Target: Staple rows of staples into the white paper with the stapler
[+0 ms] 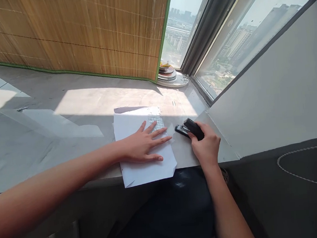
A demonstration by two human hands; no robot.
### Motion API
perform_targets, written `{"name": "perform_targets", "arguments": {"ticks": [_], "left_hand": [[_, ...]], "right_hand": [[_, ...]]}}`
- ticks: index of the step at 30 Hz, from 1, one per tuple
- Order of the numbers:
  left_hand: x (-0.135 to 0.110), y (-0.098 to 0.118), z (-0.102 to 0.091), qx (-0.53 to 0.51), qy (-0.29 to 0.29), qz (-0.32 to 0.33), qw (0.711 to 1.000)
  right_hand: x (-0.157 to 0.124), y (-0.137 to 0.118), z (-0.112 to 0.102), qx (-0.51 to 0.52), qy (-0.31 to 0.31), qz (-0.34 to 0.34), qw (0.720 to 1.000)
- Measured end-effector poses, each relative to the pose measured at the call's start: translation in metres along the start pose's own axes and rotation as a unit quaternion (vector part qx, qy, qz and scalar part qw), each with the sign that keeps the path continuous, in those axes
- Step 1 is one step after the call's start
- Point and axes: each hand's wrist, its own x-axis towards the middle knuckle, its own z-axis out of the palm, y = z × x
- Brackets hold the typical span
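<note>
Sheets of white paper [131,127] lie on the sill, their lower end jutting past its front edge. Spread flat across them is my left hand [146,142], fingers apart. Many short dark marks [155,118] that look like staples cover the paper's upper right, partly under my fingers. My right hand [207,142] is closed around a black stapler [194,128] just right of the paper, its nose pointing left. The stapler and the paper are apart.
A stack of plates [168,77] stands in the far corner by the window [221,46]. A bamboo blind [70,34] hangs along the back. On the right, a white wall [277,86] bounds the sill [76,104]. A small dark bit [22,109] lies at the left.
</note>
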Motion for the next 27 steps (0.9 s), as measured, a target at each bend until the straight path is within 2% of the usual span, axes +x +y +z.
{"name": "perform_targets", "arguments": {"ticks": [2,4,6,8,9,11,14,16,18,23,27], "left_hand": [[-0.001,-0.003,-0.012,-0.041,0.059,-0.009,0.997],[-0.003,-0.012,-0.026,-0.099,0.184,-0.038,0.977],[-0.005,-0.027,-0.038,-0.161,0.340,-0.088,0.922],[-0.007,-0.047,-0.045,-0.235,0.453,-0.134,0.849],[-0.008,-0.058,-0.047,-0.281,0.477,-0.154,0.819],[-0.010,-0.075,-0.048,-0.372,0.487,-0.181,0.769],[-0.016,-0.090,-0.048,-0.446,0.481,-0.186,0.731],[-0.019,-0.093,-0.049,-0.459,0.489,-0.176,0.721],[-0.021,-0.095,-0.049,-0.462,0.498,-0.170,0.714],[-0.019,-0.095,-0.048,-0.468,0.490,-0.161,0.718],[-0.017,-0.093,-0.047,-0.460,0.480,-0.178,0.726]], "right_hand": [[0.004,-0.008,-0.003,0.010,0.028,0.016,0.999],[0.010,-0.027,-0.006,0.027,0.033,0.021,0.999],[0.013,-0.056,-0.004,0.055,-0.018,0.015,0.998],[0.015,-0.091,0.007,0.090,-0.119,-0.003,0.989],[0.014,-0.109,0.016,0.097,-0.159,-0.016,0.982],[0.012,-0.140,0.036,0.094,-0.220,-0.041,0.970],[0.007,-0.165,0.057,0.065,-0.283,-0.062,0.955],[0.004,-0.164,0.058,0.047,-0.305,-0.062,0.949],[0.003,-0.150,0.050,0.034,-0.309,-0.050,0.949],[0.005,-0.086,0.016,0.004,-0.258,-0.012,0.966],[0.013,-0.048,0.001,-0.002,-0.237,0.019,0.971]]}}
